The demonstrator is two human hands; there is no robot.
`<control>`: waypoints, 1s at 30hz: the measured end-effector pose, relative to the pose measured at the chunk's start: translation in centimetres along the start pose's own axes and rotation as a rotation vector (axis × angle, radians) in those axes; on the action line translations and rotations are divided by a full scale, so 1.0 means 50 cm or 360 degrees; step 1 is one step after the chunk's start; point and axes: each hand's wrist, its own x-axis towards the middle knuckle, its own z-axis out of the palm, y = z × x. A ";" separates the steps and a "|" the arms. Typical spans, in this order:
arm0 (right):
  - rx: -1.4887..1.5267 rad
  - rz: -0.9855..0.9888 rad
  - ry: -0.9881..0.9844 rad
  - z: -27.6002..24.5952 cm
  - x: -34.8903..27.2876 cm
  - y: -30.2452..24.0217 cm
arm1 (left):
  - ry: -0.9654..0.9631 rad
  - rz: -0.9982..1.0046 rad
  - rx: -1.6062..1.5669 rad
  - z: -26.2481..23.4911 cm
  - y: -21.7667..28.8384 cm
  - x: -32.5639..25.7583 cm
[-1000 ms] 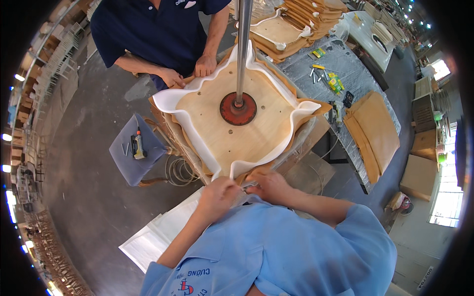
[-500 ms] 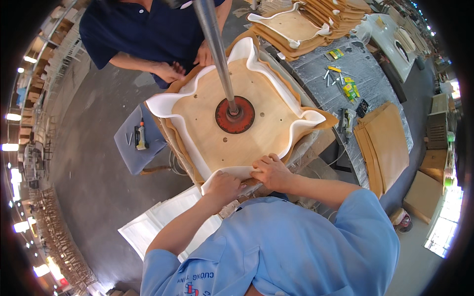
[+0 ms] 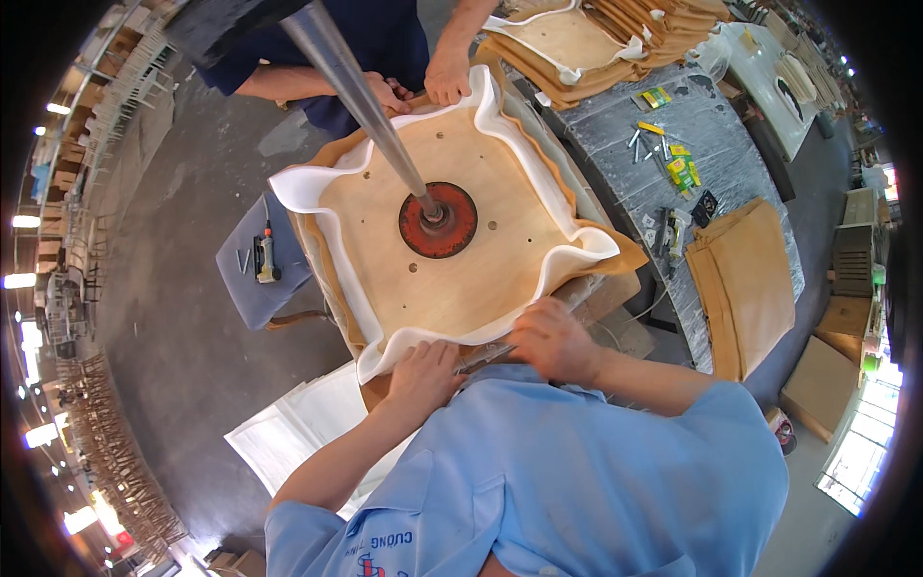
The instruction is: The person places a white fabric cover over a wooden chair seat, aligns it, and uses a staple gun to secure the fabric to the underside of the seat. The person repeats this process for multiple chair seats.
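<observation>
A square plywood board (image 3: 365,288) lies in front of me, ringed by white foam padding (image 3: 332,245) that curls up at its corners. Beneath the foam, a tan cover sheet (image 3: 630,255) sticks out. A red round disc (image 3: 438,240) on a slanted metal rod (image 3: 356,87) presses on the board's middle. At the near edge, my left hand (image 3: 423,380) has its fingers bent over the foam by the near left corner. Further right on that edge, my right hand (image 3: 555,341) is curled and slightly blurred; what its fingers hold is hidden.
Across the board, a co-worker's hands (image 3: 447,77) touch the far edge. On the right, a plastic-covered table (image 3: 615,125) bears tan sheets (image 3: 745,279) and small green-yellow boxes (image 3: 683,171). A tool (image 3: 265,262) lies on a blue seat (image 3: 236,264) at left; white sheets (image 3: 298,418) are near my left arm.
Both my hands have moved down toward my body, my right also a little rightward. The near foam edge sits differently. The co-worker's hands have shifted right along the far edge.
</observation>
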 end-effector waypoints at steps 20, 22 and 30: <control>-0.0144 0.0006 -0.0521 0.012 0.035 0.097 | 0.0176 0.0060 -0.0258 0.043 -0.034 0.033; -0.0422 -0.0021 -0.0602 -0.030 0.034 0.119 | 0.0184 -0.0097 -0.0195 0.033 -0.036 0.008; -0.0462 0.0224 -0.1214 -0.119 0.042 0.224 | -0.0354 -0.0165 0.0101 0.029 -0.136 -0.065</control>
